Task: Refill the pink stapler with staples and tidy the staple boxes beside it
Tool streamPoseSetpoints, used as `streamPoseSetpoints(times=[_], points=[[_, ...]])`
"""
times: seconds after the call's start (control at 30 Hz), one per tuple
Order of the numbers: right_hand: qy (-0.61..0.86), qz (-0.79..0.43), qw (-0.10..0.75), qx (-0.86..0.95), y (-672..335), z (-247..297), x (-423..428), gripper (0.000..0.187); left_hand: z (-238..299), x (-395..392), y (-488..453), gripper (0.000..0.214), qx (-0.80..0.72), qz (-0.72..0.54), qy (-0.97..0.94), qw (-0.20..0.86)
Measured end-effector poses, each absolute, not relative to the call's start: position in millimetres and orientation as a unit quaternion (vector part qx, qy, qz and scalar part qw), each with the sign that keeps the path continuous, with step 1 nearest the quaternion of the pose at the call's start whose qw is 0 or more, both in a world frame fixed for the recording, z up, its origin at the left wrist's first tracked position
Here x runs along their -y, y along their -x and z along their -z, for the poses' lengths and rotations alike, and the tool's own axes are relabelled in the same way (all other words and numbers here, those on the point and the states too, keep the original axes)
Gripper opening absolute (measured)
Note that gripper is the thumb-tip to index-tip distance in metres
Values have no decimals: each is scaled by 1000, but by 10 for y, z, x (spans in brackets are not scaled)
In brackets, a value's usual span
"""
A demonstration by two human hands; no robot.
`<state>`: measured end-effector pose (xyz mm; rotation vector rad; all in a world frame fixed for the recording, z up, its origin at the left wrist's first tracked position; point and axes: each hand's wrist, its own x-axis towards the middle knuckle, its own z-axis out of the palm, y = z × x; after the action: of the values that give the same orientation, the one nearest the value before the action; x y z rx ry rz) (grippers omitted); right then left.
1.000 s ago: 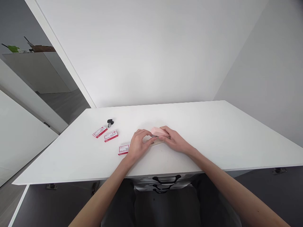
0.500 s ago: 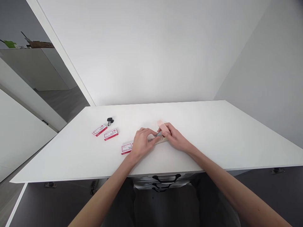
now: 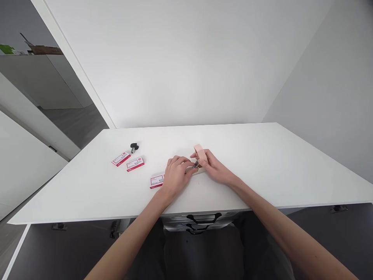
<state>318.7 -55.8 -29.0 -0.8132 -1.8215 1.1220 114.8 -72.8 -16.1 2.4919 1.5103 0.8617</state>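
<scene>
A pink stapler [image 3: 199,151] with a cream base is held over the table, its pink top arm swung up. My right hand [image 3: 214,168] is closed around its raised part. My left hand [image 3: 178,174] lies at the stapler's left end, thumb and fingers pinched at the metal part [image 3: 196,165] between the hands. Whether a small piece sits in that pinch is hidden. Partly under my left wrist is a red and white box [image 3: 156,181], lying flat.
Two more red and white boxes [image 3: 135,164] lie on the white table [image 3: 262,167] to the left. Behind them is a small black and silver object [image 3: 134,147]. A white wall rises at the table's back edge, and drawers with black handles [image 3: 204,218] are below the front edge.
My left fingers have shifted slightly along the stapler, covering more of its left end. The metal part between my hands now looks more tilted. The view has moved slightly.
</scene>
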Motion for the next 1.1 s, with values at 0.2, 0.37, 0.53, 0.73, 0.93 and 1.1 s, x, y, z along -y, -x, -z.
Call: streamPoseSetpoints(times=[0.2,0.37,0.53,0.73,0.93,1.1], points=[[346,-433,401,730,-3195,307,552,36,177,783,-1158,14,-496,-255,-830,7],[353,-427,396,732,-3201,319,546,33,188,804,-1124,18,-496,-248,-832,21],[359,-423,399,730,-3192,303,555,33,161,832,-1082,21,-498,-238,-833,33],[361,-418,398,733,-3192,286,570,38,142,851,-1054,21,-499,-240,-832,35],[360,-427,393,731,-3193,270,563,34,178,836,-1069,20,-498,-249,-830,30],[324,-466,392,724,-3207,256,548,36,193,793,-1108,20,-500,-253,-827,35]])
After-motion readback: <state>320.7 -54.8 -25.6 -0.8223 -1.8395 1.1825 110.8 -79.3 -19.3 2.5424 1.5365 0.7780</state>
